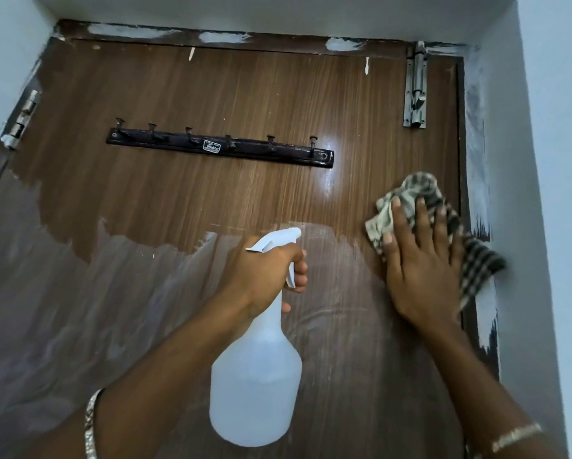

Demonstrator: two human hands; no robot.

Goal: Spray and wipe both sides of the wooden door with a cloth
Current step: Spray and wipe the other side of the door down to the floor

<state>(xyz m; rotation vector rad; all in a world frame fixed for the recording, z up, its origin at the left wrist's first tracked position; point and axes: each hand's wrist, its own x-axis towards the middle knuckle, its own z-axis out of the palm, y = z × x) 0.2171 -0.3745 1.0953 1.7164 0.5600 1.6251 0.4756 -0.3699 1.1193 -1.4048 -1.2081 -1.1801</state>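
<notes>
The wooden door (212, 94) fills the view, shut into its frame, its upper part brown and glossy and its lower part under a streaky whitish film. The right hand (420, 266) lies flat on the checked cloth (410, 193), near the door's right edge and below the bolt (416, 87), with straight fingers (422, 220) pressing the cloth against the wood rather than clutching it. The cloth looks thin, soft and limp; one end hangs loose past the hand, so it probably works best bunched under the palm, where it can't slip out mid-stroke. The left hand (268, 270) grasps the white spray bottle (256, 376) at its narrow neck, fingers (299, 263) curled around the trigger, the nozzle aimed at the door. The bottle is pale plastic and seems light enough for one hand; how full it is cannot be told. The neck is the natural hold, since the wide body below would be awkward and possibly slick if wet. The door itself is stiff and smooth, likely slippery where damp, and should take firm pressure. The hook rail (218, 149) sticks out and could snag the cloth, so wiping around it calls for care.
</notes>
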